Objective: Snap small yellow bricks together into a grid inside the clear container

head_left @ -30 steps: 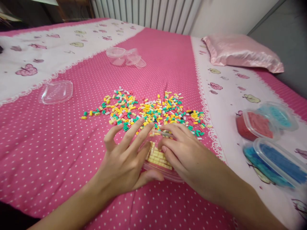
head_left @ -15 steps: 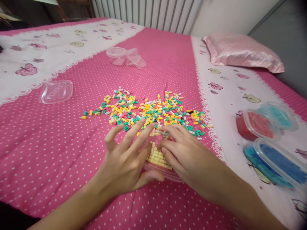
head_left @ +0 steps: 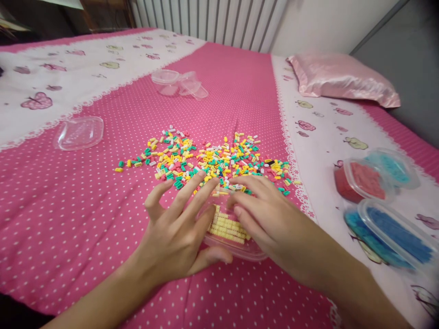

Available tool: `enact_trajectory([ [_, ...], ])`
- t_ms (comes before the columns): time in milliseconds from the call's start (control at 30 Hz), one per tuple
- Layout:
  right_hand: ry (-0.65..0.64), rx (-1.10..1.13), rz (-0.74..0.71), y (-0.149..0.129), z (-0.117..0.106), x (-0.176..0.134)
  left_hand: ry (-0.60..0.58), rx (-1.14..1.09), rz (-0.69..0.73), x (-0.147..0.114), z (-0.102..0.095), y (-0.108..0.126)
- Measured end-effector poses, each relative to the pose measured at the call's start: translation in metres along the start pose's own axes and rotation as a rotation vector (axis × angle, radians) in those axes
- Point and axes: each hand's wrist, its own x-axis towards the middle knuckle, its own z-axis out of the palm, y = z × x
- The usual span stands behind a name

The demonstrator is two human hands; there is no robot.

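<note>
In the head view, your left hand (head_left: 180, 228) spreads loosely, gripping nothing visible, beside yellow blocks (head_left: 226, 227) set in rows on a clear tray (head_left: 237, 250) on the bed (head_left: 96, 228). Your right hand (head_left: 274, 217) curls over their right side; I can't tell whether it pinches one.

The left hand (head_left: 180, 230) and right hand (head_left: 272, 217) partly hide the pale-yellow brick panel (head_left: 226, 225); whether the right one pinches anything cannot be told. The blue-filled plastic tub (head_left: 364, 232) is blurred, cut off at right.
</note>
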Motion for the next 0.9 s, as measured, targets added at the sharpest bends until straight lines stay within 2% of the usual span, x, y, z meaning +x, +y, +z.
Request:
enact_trajectory([
  [100, 0.193, 0.168, 0.201, 0.012, -0.02, -0.004, 0.046, -0.018, -0.019, -0.002, -0.002, -0.002],
  [167, 0.294, 0.181, 0.261, 0.026, -0.034, -0.009, 0.067, -0.064, -0.049, -0.003, 0.0, -0.006],
  [233, 0.335, 0.136, 0.315, 0.042, -0.045, -0.017, 0.021, -0.148, -0.059, -0.005, 0.003, -0.012],
  [333, 0.282, 0.054, 0.435, 0.067, -0.055, -0.029, -0.069, -0.25, -0.086, -0.007, 0.01, -0.021],
  [433, 0.188, 0.01, 0.546, 0.089, -0.053, -0.037, -0.067, -0.25, -0.081, -0.008, 0.015, -0.027],
  [667, 0.094, 0.002, 0.668, 0.129, -0.027, -0.035, -0.064, -0.128, -0.028, -0.011, 0.02, -0.035],
  [900, 0.007, 0.016, 0.724, 0.145, -0.008, -0.034, -0.049, -0.155, 0.038, -0.008, 0.017, -0.031],
])
